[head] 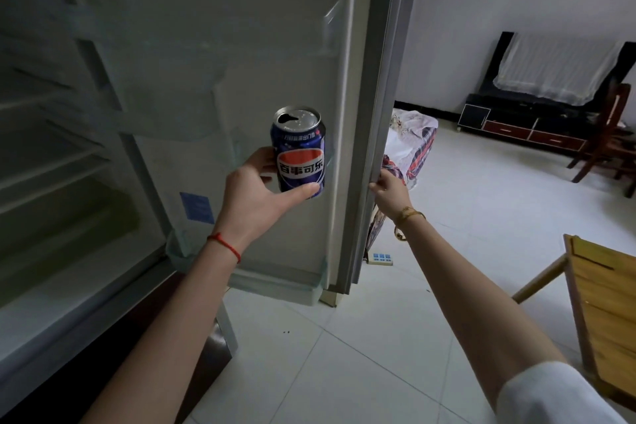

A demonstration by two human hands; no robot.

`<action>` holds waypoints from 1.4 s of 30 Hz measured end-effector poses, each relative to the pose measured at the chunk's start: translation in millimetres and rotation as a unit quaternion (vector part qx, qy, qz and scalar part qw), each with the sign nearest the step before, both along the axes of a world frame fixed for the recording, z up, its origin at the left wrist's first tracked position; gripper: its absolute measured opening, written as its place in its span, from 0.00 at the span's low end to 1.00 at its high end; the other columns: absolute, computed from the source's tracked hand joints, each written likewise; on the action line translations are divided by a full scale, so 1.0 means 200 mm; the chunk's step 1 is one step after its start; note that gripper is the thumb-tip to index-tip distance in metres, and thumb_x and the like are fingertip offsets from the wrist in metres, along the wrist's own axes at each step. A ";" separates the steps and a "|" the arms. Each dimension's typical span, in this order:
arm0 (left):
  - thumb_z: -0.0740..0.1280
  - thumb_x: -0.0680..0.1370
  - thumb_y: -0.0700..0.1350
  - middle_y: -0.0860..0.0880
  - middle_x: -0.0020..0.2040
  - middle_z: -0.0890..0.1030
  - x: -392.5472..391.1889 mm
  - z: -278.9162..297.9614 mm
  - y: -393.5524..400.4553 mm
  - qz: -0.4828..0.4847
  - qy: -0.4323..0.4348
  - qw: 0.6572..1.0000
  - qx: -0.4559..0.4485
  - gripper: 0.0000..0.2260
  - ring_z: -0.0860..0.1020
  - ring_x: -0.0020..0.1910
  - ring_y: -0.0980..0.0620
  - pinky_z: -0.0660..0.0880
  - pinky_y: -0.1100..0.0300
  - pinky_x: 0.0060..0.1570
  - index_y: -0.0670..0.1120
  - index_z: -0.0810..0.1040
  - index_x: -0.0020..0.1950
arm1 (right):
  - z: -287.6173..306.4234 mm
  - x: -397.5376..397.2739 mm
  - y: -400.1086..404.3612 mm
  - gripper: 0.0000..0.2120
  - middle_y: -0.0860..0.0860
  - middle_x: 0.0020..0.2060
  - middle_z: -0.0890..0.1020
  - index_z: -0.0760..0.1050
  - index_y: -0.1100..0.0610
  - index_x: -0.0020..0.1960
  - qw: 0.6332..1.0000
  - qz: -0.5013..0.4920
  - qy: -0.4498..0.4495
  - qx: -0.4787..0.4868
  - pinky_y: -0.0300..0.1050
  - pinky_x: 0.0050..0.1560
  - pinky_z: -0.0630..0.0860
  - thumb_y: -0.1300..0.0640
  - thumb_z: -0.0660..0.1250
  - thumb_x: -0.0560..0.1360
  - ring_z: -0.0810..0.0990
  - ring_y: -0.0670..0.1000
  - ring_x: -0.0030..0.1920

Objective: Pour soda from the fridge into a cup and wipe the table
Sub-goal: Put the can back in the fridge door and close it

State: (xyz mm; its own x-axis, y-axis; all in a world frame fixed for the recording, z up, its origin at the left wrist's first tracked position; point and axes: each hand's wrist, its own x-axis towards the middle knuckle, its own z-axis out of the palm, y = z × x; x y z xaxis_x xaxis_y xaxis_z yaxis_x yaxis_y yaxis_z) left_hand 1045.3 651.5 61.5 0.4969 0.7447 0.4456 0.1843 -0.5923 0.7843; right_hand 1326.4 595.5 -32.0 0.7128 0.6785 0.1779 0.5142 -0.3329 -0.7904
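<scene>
The open fridge (62, 155) fills the left of the frame. At centre, the left hand (256, 193) grips a blue Pepsi can (298, 152) (upright, already opened) before the door's inner shelves. Just right, the right hand (389, 188) clasps the fridge door (364, 114) edge. A wooden worktop (605, 303) sits lower right.

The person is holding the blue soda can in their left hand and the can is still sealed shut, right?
Not quite. The left hand does hold the blue soda can, but the can is not sealed: the head view shows a dark opening in its silver top. The right hand grips the edge of the open fridge door.
</scene>
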 end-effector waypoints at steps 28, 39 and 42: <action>0.81 0.65 0.48 0.53 0.55 0.81 0.42 0.05 0.37 0.049 0.111 0.992 -0.043 0.27 0.79 0.54 0.56 0.71 0.63 0.54 0.47 0.78 0.62 | 0.01 0.30 0.16 0.14 0.52 0.50 0.84 0.77 0.53 0.60 0.997 0.069 -0.005 0.041 0.50 0.53 0.79 0.62 0.62 0.77 0.82 0.53 0.50; 0.79 0.55 0.54 0.50 0.52 0.85 0.45 0.10 0.34 0.036 0.167 0.977 -0.130 0.22 0.82 0.53 0.52 0.77 0.54 0.60 0.54 0.80 0.46 | 0.02 0.29 0.13 0.08 0.55 0.51 0.83 0.76 0.59 0.56 0.997 0.075 -0.006 0.030 0.47 0.55 0.76 0.60 0.62 0.79 0.80 0.54 0.51; 0.80 0.57 0.49 0.47 0.52 0.85 0.45 0.12 0.33 0.014 0.175 0.972 -0.156 0.24 0.81 0.53 0.52 0.76 0.60 0.55 0.50 0.81 0.52 | 0.02 0.28 0.11 0.08 0.56 0.52 0.83 0.76 0.60 0.56 0.997 0.074 -0.012 0.028 0.41 0.51 0.70 0.60 0.62 0.79 0.79 0.53 0.51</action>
